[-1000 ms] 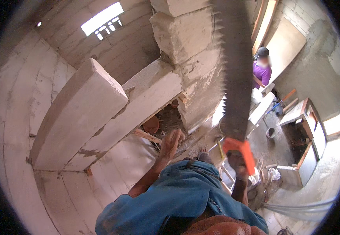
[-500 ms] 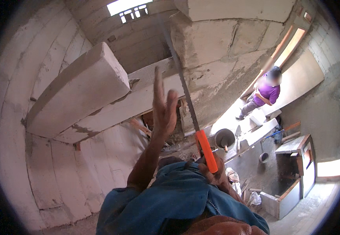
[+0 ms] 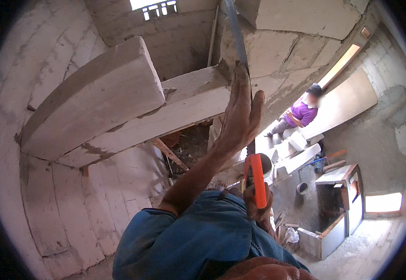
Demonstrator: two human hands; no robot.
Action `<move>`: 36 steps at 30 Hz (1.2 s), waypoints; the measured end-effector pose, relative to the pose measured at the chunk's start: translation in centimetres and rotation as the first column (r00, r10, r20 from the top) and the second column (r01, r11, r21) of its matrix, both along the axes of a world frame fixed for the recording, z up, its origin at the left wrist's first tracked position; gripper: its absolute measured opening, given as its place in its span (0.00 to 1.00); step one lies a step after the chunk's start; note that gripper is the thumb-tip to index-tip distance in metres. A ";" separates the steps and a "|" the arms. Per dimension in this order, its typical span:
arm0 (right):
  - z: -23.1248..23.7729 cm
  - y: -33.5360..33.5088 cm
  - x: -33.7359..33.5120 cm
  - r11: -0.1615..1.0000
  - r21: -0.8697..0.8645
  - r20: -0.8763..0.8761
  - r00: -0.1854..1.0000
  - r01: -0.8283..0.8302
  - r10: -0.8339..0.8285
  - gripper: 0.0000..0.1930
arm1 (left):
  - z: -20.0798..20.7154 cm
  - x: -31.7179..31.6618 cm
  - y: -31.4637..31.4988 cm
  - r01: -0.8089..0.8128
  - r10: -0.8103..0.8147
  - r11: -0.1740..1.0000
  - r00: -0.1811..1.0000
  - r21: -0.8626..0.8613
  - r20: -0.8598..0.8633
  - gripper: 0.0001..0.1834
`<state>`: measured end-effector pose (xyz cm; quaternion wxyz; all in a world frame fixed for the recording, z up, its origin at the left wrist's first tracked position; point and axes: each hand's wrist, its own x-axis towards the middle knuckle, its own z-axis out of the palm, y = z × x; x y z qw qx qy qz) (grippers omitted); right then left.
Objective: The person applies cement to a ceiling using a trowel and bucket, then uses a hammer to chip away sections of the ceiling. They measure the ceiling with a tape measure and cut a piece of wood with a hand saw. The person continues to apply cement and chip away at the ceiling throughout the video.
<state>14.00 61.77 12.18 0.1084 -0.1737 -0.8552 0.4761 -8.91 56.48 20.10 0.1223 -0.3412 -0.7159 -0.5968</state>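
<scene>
A handsaw (image 3: 257, 182) with an orange handle points up and away from me, its long grey blade rising past the wall top. My right hand (image 3: 259, 205) is closed round the handle, close to my body. My left hand (image 3: 242, 109) lies along the blade with fingers stretched and thumb apart, hiding the blade's middle; whether the palm presses on it I cannot tell. To the left, a large pale block (image 3: 95, 95) sits on top of the low block wall (image 3: 165, 114), its end face towards the hands.
Block walls (image 3: 287, 51) rise ahead and on the left. A person in a purple shirt (image 3: 302, 113) is at the right, near pale blocks (image 3: 301, 156). A bucket (image 3: 301, 188) and a box-like block structure (image 3: 334, 200) are lower right. Rubble (image 3: 189, 149) lies beyond the wall opening.
My left hand has moved right onto the saw blade, from beside it. The saw has shifted slightly right and tilts more upright. The person in purple leans further left.
</scene>
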 end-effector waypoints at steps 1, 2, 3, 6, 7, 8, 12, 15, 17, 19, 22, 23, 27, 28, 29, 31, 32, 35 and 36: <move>-0.6 -0.1 0.2 1.000 0.029 -0.031 1.000 -0.003 0.004 0.17 | -0.3 0.0 0.0 0.000 0.001 1.000 0.999 0.027 -0.054 0.38; -0.7 -0.3 0.3 0.999 0.040 -0.028 1.000 0.008 -0.007 0.16 | -0.8 -0.2 0.0 0.001 0.005 0.999 0.994 0.055 -0.107 0.37; -0.7 -0.5 0.4 0.999 0.050 -0.026 1.000 0.018 -0.017 0.16 | -1.1 -0.2 -0.1 0.002 0.011 0.997 0.987 0.083 -0.160 0.36; -0.6 -1.4 0.4 0.990 0.104 0.018 0.995 0.101 -0.103 0.16 | -0.9 0.3 -0.5 0.001 0.005 0.999 0.992 0.048 -0.124 0.34; -0.6 -1.8 0.4 0.984 0.120 0.036 0.990 0.129 -0.135 0.16 | -1.0 0.3 -0.6 0.013 -0.006 0.998 0.993 0.059 -0.114 0.35; -0.6 -1.9 0.4 0.983 0.137 0.020 0.992 0.124 -0.127 0.14 | -1.0 0.3 -0.6 0.024 -0.017 0.997 0.995 0.070 -0.103 0.35; -0.9 -2.3 -0.2 0.979 0.176 -0.079 0.993 0.102 -0.089 0.10 | -0.7 -0.3 -0.7 0.050 -0.040 0.996 0.992 0.079 -0.120 0.37; 0.8 -2.5 -2.7 0.993 0.018 -0.077 0.991 0.113 -0.111 0.09 | -0.8 -2.7 0.1 0.026 -0.012 0.994 0.992 0.103 -0.129 0.37; 2.8 -3.1 -5.4 0.990 -0.054 -0.061 0.990 0.127 -0.130 0.10 | 0.0 -4.4 -0.2 -0.055 0.056 0.998 0.989 0.011 -0.138 0.36; 2.8 -3.5 -8.0 0.996 -0.038 -0.206 0.974 0.086 -0.092 0.11 | 0.5 -6.9 -0.6 -0.058 0.056 0.998 0.991 -0.013 -0.119 0.36; 3.0 -4.2 -10.2 0.993 -0.084 -0.225 0.970 0.080 -0.097 0.13 | 0.4 -9.6 -1.2 -0.006 0.007 1.000 0.997 0.017 -0.083 0.35; 3.2 -4.3 -10.5 0.991 -0.100 -0.196 0.975 0.089 -0.107 0.13 | 0.5 -9.8 -1.3 -0.025 0.026 1.000 0.996 0.011 -0.091 0.35; 1.5 -3.5 -6.4 0.979 -0.106 -0.122 0.975 0.176 -0.188 0.15 | -1.3 -5.4 0.0 -0.051 0.053 0.996 0.998 0.070 -0.032 0.34; 0.5 -3.0 -4.5 0.975 -0.103 -0.085 0.975 0.198 -0.207 0.16 | -1.4 -4.0 0.5 -0.015 0.013 0.992 1.000 0.123 0.017 0.34; -1.0 -2.1 -2.4 0.970 -0.102 -0.049 0.973 0.220 -0.226 0.16 | -1.5 -3.9 1.1 -0.032 0.039 0.990 0.998 0.136 -0.048 0.35; -1.3 -1.3 -1.8 0.968 -0.118 0.001 0.975 0.223 -0.224 0.18 | -2.4 -3.4 1.7 -0.075 0.099 0.985 0.983 0.153 -0.157 0.35; -0.1 -1.3 -3.2 0.968 -0.131 -0.002 0.977 0.213 -0.215 0.18 | -2.1 -4.1 1.7 -0.115 0.145 0.979 0.972 0.168 -0.182 0.33; 1.5 -1.9 -8.1 0.982 -0.095 -0.084 0.982 0.161 -0.169 0.18 | -1.1 -8.0 1.3 -0.173 0.230 0.954 0.946 0.244 -0.229 0.30; 1.7 -2.2 -8.2 0.984 -0.095 -0.085 0.983 0.153 -0.161 0.18 | -1.1 -8.2 0.9 -0.148 0.178 0.969 0.972 0.196 -0.150 0.30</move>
